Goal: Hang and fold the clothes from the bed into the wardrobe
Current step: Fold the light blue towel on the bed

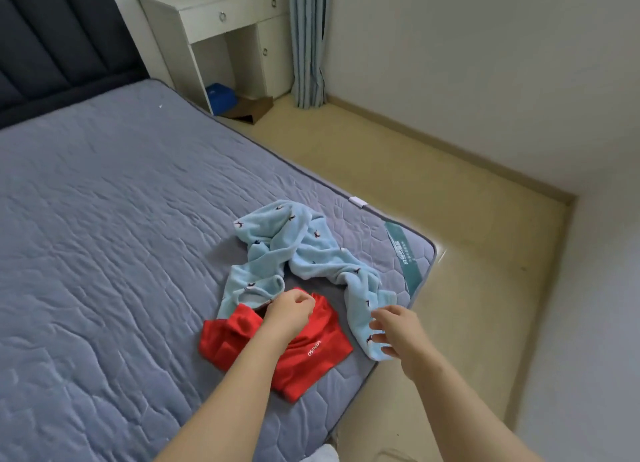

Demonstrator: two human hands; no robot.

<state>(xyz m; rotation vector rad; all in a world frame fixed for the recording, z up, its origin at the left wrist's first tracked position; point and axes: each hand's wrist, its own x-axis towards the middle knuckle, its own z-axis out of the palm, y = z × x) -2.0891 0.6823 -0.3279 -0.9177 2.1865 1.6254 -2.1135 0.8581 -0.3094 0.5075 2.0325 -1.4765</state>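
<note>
**Bed corner: one garment under each grip**

Quilted grey, the bed (104, 253) fills the left of the view. The floor (450, 253) runs along its right edge, and a white desk (221, 14) stands past its far corner. No wardrobe is in sight.

Both of the task's things lie bunched by the bed's near right corner. The red garment (311, 357) lies nearest you, crumpled, with your left forearm across it. The blue garment (311, 253) bends in an arch. One end lies just beyond the red garment's far edge, the middle humps away toward the far end of the bed, and the other end comes back down along the right edge.

Your left grip (291, 311) has its fingers curled tight at the red garment's far edge. It looks to be pinching that cloth, though the contact itself is hidden under the knuckles. Your right grip (391, 330) is loose, with its fingers half spread and touching the blue garment's near end, closed on nothing.

The next move turns on that arch. The right grip sits at one tip of it and the left grip just beside the other, so each is already nearest its own end. Judging from this, drawing the two ends apart would straighten the blue garment across the corner for folding. The overlap with the red garment could drag that one along.
</note>
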